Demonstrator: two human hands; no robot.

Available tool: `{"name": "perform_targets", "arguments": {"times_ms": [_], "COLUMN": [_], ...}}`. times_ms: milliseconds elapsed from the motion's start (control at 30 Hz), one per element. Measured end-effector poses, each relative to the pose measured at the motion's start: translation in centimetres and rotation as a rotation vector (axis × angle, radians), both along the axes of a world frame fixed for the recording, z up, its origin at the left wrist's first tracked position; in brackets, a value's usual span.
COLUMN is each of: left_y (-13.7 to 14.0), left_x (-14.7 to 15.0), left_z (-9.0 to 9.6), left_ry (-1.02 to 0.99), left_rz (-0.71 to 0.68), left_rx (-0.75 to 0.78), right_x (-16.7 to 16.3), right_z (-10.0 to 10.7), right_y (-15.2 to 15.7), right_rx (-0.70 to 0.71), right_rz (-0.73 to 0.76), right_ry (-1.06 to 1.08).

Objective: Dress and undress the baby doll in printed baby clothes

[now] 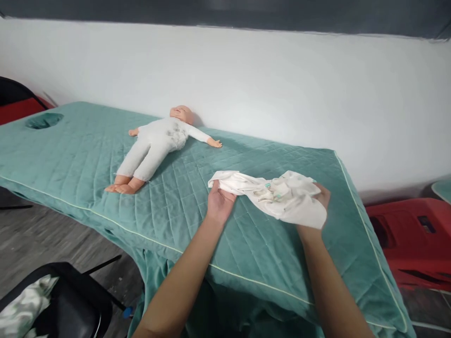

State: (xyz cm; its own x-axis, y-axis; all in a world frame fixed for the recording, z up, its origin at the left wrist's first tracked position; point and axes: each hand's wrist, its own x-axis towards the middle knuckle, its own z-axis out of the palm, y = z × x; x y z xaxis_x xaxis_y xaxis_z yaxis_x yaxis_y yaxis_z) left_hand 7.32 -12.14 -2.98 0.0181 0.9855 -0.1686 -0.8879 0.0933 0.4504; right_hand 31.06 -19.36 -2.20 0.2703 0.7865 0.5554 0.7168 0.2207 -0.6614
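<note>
A white baby garment (282,195), bunched and with a small green and beige print, is stretched between my two hands over the right part of the bed. My left hand (221,202) grips its narrow left end, palm up, with the fingers partly under the fabric. At the wider right end, my right hand (322,195) is closed on the edge, most of its fingers hidden behind the cloth. A baby doll (157,141) in a white cloth body lies on its back to the left, arms spread, apart from both hands.
A green quilted cover (183,220) lies over the bed, which has a face hole (44,120) at its far left. White wall (225,84) runs behind. A black chair (70,300) holding patterned cloth (26,305) stands front left; a red plastic object (412,234) is at right.
</note>
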Motion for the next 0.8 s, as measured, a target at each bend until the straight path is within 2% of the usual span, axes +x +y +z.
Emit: {"name": "perform_targets", "arguments": {"times_ms": [100, 233, 300, 400, 467, 567, 700, 800], "left_y": [-0.1, -0.4, -0.5, -0.7, -1.0, -1.3, -1.2, -0.6], "left_x": [0.2, 0.4, 0.4, 0.7, 1.1, 1.8, 1.9, 1.4], "left_z": [0.3, 0.6, 0.6, 0.6, 0.5, 0.4, 0.0, -0.4], "left_ry": [-0.027, -0.031, -0.021, 0.031, 0.137, 0.308, 0.282, 0.194], "left_rz": [0.045, 0.061, 0.051, 0.022, 0.012, -0.009, 0.007, 0.085], "left_rx": [0.022, 0.054, 0.068, 0.111, 0.134, 0.148, 0.095, 0.022], "right_x": [1.4, 0.8, -0.5, -2.6, -3.7, -4.7, -4.4, -2.6], "right_z": [-0.1, -0.3, -0.1, 0.5, 0.8, 0.9, 0.8, 1.3], "right_y": [-0.1, -1.3, -2.0, -2.4, -1.9, -0.8, -0.3, -0.6], "right_rx": [0.170, 0.258, 0.230, 0.101, -0.016, -0.170, -0.211, -0.174], "right_rz": [-0.131, -0.194, -0.123, 0.089, 0.199, 0.214, 0.259, 0.212], "right_ry": [0.216, 0.387, 0.294, -0.035, -0.259, -0.445, -0.483, -0.260]}}
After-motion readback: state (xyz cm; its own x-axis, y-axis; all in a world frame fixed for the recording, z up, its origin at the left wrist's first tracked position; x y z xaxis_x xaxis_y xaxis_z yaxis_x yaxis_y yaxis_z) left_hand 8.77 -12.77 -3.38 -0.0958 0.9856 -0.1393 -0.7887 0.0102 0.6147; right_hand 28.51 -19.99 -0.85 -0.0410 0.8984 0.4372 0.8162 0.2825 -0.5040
